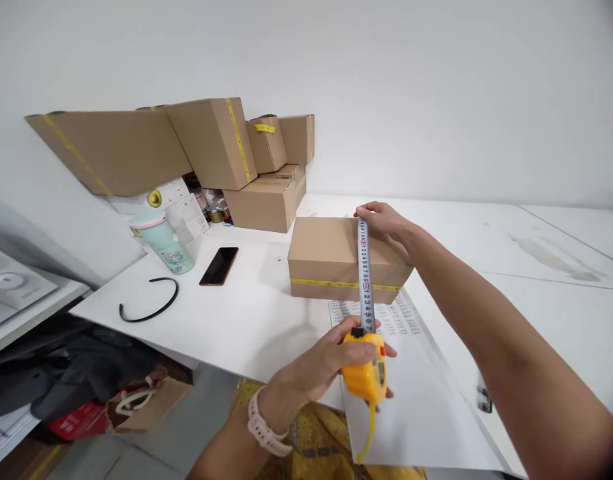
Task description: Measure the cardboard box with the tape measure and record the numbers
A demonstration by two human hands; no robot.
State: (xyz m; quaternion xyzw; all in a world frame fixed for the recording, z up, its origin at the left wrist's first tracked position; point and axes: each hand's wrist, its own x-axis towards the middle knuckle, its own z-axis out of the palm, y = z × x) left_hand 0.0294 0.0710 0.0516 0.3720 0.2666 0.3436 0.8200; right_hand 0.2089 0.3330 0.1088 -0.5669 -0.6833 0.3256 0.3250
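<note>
White wall [436,100] behind; a white bench [256,287] below it. Near the bench's far side, right of the stacked brown cardboard boxes [263,207], sits the single brown cardboard box with a yellow tape strip [321,243], partly over a white printed sheet [411,400].

Step in hand, as judged: you are measuring this box front to back. The next move calls for a taut, straight blade and a reading at the near top edge.

Pose: your left hand [326,363] grips the yellow plastic tape measure [359,373], thumb on top, in front of the box. Your right hand [383,220] reaches across, fingers pinching the silver metal blade [365,273] at the far edge; its tip is hidden.
</note>
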